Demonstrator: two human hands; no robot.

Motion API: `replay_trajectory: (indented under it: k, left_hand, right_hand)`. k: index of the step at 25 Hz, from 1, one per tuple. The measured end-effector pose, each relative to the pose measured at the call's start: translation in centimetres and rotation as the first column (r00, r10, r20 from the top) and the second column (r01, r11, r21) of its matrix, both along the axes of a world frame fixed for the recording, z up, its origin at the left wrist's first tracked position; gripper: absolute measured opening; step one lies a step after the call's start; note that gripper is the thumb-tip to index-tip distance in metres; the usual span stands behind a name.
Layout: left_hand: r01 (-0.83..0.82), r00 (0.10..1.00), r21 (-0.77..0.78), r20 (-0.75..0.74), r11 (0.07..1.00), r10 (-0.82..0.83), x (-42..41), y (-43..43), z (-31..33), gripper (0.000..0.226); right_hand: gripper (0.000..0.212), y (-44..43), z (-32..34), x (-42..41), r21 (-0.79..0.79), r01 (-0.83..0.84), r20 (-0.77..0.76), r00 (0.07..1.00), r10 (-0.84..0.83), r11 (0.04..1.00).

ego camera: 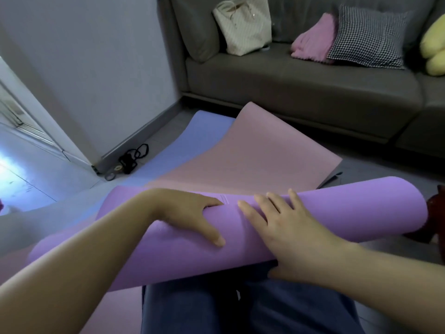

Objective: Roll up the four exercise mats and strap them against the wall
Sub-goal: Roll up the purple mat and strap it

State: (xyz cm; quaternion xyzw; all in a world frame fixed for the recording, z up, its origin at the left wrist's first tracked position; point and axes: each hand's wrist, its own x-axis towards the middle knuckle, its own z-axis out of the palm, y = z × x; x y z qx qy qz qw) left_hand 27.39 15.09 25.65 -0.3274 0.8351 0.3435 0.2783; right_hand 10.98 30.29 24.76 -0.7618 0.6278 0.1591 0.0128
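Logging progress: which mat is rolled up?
The purple mat, curled into a tube under the left hand and right hand. The pink mat and blue mat beyond it lie spread out.

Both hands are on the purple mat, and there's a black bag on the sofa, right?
Almost. In the head view the left hand and right hand are on the purple mat, but the bag on the sofa is cream-white, not black.

The left hand's (190, 213) fingertips vanish into the fold of the purple mat (337, 213). At three o'clock a dark red object (435, 210) sits half behind the roll's end (unidentifiable). At two o'clock the frame's edge cuts the yellow cushion (433, 44). The black tangle (132, 157) at nine o'clock is too small to make out.
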Motion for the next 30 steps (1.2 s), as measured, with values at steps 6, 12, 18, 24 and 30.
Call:
replay_trajectory:
  k: [6,12,18,24,30]
  left_hand:
    - [-0.024,0.994,-0.551,-0.102,0.834,-0.039,1.5,2.5,-0.6,0.089]
    - [-0.035,0.99,-0.816,-0.109,0.578,-0.093,2.1,4.2,-3.7,0.116]
    - [-0.047,0.977,-0.474,-0.205,0.879,-0.058,4.2,2.9,0.3,0.097]
    - [0.045,0.997,-0.276,-0.051,0.96,-0.061,2.8,2.8,-0.1,0.09]
    - [0.026,0.99,0.025,0.14,0.999,-0.03,0.5,-1.4,0.8,0.079]
  right_hand:
    - [0.11,-4.0,-1.0,-1.6,0.05,0.068,0.159,0.984,-0.075,0.996]
    - [0.095,-9.0,0.7,-2.7,0.422,0.083,0.313,0.921,-0.231,0.903]
    - [0.07,-10.1,4.7,-2.3,0.639,0.043,0.291,0.91,-0.294,0.768]
    - [0.081,-5.8,2.9,-1.9,0.585,0.033,0.353,0.889,-0.29,0.811]
    - [0.135,-0.5,-1.2,0.5,-0.06,0.015,0.074,0.997,-0.01,0.998]
